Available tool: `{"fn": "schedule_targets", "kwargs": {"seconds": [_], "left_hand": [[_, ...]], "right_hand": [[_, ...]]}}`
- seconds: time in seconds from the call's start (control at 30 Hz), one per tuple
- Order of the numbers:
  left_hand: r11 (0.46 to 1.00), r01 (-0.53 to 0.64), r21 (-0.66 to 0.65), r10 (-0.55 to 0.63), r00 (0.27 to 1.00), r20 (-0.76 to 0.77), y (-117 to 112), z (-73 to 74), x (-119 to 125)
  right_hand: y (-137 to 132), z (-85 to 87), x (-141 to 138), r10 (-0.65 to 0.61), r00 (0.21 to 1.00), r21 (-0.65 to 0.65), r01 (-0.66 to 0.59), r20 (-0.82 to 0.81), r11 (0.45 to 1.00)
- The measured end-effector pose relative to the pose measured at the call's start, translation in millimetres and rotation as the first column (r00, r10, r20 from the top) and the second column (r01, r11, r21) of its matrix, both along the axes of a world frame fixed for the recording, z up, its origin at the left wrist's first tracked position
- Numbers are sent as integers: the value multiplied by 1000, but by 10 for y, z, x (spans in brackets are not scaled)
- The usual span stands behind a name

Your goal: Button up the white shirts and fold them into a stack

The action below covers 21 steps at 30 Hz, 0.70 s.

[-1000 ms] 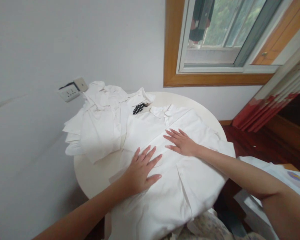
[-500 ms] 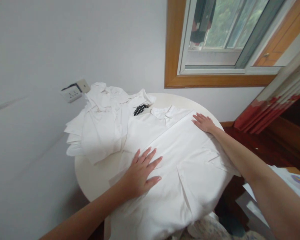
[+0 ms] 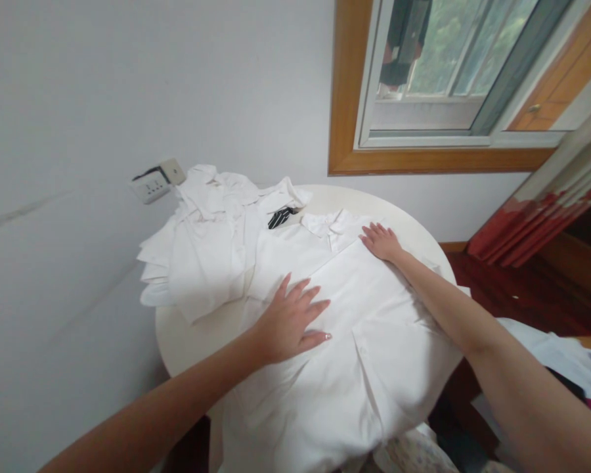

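Observation:
A white collared shirt (image 3: 335,368) lies spread over the round white table (image 3: 192,341), its lower part hanging past the near edge. One side of it is folded over, with a straight crease running toward the collar. My left hand (image 3: 293,318) rests palm down on the cloth, fingers spread. Farther up, close to the collar, my right hand (image 3: 380,242) presses flat with fingers stretched out. Neither hand grips anything. To the left of the shirt sits a pile of folded white shirts (image 3: 207,256), and a black striped piece of cloth (image 3: 280,217) shows between them.
A wall socket (image 3: 152,185) is just behind the pile. The wood-framed window (image 3: 345,161) and a red-and-white curtain (image 3: 502,240) are at the right. More cloth (image 3: 542,341) lies at the lower right, beyond my right arm.
My right hand has slid left and slightly up along the folded edge toward the collar. My left hand has moved a little up and right on the cloth. The view has shifted slightly.

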<state>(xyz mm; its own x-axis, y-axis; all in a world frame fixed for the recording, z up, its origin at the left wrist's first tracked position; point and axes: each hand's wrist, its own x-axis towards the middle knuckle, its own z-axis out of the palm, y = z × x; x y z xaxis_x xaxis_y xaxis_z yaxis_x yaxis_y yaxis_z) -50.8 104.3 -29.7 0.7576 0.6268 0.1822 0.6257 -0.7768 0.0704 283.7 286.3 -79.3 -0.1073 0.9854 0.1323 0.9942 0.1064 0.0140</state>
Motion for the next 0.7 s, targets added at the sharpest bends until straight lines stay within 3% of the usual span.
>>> {"fn": "schedule_targets", "kwargs": {"seconds": [0.13, 0.27, 0.37, 0.47, 0.6, 0.7], "left_hand": [[999, -15, 42, 15, 1000, -5, 493, 21, 237], [996, -78, -33, 76, 996, -39, 889, -214, 319], [996, -77, -55, 76, 997, -21, 981, -377, 277], [996, -70, -48, 70, 998, -1, 955, -447, 240], [995, -101, -5, 101, 995, 13, 942, -430, 235], [954, -277, 113, 273, 961, 55, 1101, -320, 162]], "right_hand": [[29, -55, -59, -25, 999, -42, 23, -40, 999], [23, -50, -25, -34, 998, -60, 31, -60, 998], [54, -37, 54, -43, 996, -74, 37, -80, 997], [120, -39, 197, -116, 988, -77, 109, -98, 991], [197, -76, 326, -192, 975, -84, 184, -108, 979], [223, -82, 332, -205, 972, -74, 198, -111, 977]]}}
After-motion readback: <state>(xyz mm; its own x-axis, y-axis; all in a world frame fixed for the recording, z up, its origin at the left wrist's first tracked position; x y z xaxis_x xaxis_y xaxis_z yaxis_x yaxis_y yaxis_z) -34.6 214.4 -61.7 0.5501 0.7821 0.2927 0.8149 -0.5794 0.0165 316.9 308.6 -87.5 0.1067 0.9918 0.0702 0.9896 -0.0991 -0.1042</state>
